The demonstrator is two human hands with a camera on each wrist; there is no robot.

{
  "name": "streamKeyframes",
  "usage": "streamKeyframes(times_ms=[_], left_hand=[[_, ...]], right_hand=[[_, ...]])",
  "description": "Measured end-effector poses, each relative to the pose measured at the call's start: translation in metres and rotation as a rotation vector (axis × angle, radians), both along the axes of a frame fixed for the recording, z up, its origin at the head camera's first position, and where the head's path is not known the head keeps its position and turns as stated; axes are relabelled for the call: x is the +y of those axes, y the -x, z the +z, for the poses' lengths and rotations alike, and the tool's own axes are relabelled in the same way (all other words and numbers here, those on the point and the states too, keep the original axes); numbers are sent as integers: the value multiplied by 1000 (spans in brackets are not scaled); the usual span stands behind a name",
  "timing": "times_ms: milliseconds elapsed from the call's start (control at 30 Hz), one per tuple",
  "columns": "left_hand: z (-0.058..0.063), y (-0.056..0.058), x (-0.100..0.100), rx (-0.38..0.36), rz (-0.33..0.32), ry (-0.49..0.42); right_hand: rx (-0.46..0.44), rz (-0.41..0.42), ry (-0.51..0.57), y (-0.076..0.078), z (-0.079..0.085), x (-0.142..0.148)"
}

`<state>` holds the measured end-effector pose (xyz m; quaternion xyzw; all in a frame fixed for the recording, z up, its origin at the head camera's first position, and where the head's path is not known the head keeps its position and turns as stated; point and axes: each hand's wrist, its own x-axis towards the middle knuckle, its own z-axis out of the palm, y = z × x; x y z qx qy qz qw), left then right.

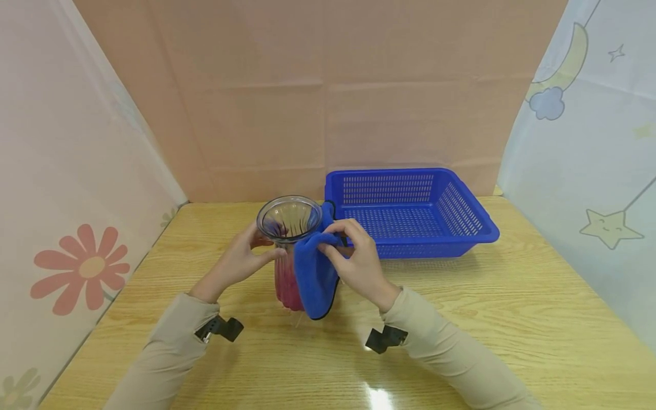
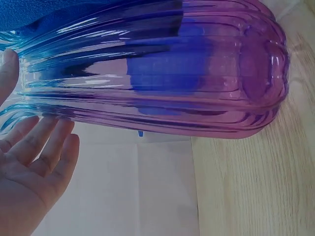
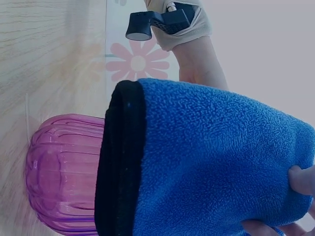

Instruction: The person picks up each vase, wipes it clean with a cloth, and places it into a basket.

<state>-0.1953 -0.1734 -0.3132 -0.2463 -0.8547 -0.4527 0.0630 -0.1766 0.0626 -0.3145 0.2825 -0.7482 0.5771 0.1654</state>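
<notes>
A ribbed glass vase (image 1: 288, 279), clear at the rim and pink toward the base, stands upright on the table. My left hand (image 1: 244, 253) holds it at the neck, thumb on the near side and fingers behind; the left wrist view shows those fingertips (image 2: 61, 125) right at the glass. On the vase's right side hangs a folded blue towel (image 1: 315, 279) with a black edge. My right hand (image 1: 359, 259) pinches its upper part between thumb and fingers, close below the rim. In the right wrist view the towel (image 3: 211, 152) covers much of the vase.
Behind and right of the vase sits a blue slotted plastic basket (image 1: 405, 250) on the wood-grain table (image 1: 487, 319). A plain peach backdrop (image 1: 246, 114) rises at the back edge, with patterned sheets at both sides. Each sleeve carries a black wrist camera.
</notes>
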Motion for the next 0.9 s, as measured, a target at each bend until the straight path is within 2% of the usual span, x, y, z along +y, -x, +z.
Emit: streamKeyframes(times_ms=[300, 600, 900], left_hand=[[-1, 2, -2, -9, -59, -28], [-1, 4, -4, -38, -74, -21], [-2, 4, -4, -47, -68, -19]], right_hand=[[21, 4, 18, 0, -1, 1], [27, 5, 49, -1, 1, 1], [-3, 22, 25, 1, -1, -1]])
